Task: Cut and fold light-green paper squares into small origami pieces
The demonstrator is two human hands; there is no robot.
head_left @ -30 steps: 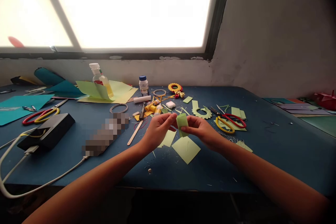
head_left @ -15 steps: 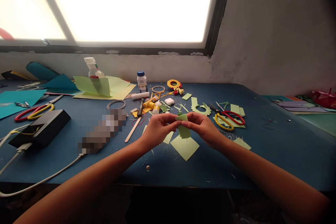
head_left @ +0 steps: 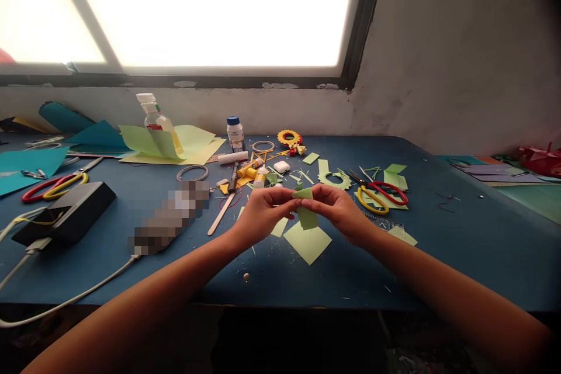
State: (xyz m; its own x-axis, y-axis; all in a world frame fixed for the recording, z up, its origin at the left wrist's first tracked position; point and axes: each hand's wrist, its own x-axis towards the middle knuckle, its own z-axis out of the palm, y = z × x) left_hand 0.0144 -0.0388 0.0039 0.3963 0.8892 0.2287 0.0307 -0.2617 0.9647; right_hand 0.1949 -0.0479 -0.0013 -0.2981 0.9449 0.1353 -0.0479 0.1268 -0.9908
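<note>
Between my hands, above the blue table (head_left: pixel 368 280), is a small strip of light green paper (head_left: pixel 308 218), bent or folded near its top. My left hand (head_left: pixel 265 213) pinches its left side between thumb and fingers. On the other side my right hand (head_left: pixel 337 210) pinches it too, the thumbs almost meeting. Fingers cover part of the paper's upper end. Just below lies a flat green paper square (head_left: pixel 310 245). A green toothed paper ring (head_left: pixel 335 180) rests behind my right hand. To its right are open scissors (head_left: pixel 377 193) with red and yellow handles.
At the back stand a clear bottle (head_left: pixel 158 123) and a white bottle with a blue cap (head_left: pixel 235 134). A wooden stick (head_left: pixel 220 215) lies left of my hands. Farther left are a black box (head_left: pixel 65 213) with cables and a second pair of scissors (head_left: pixel 56 187).
The view has shifted very slightly, so everything sits a little higher and to the left. My hands keep nearly the same pinch on the green paper strip.
</note>
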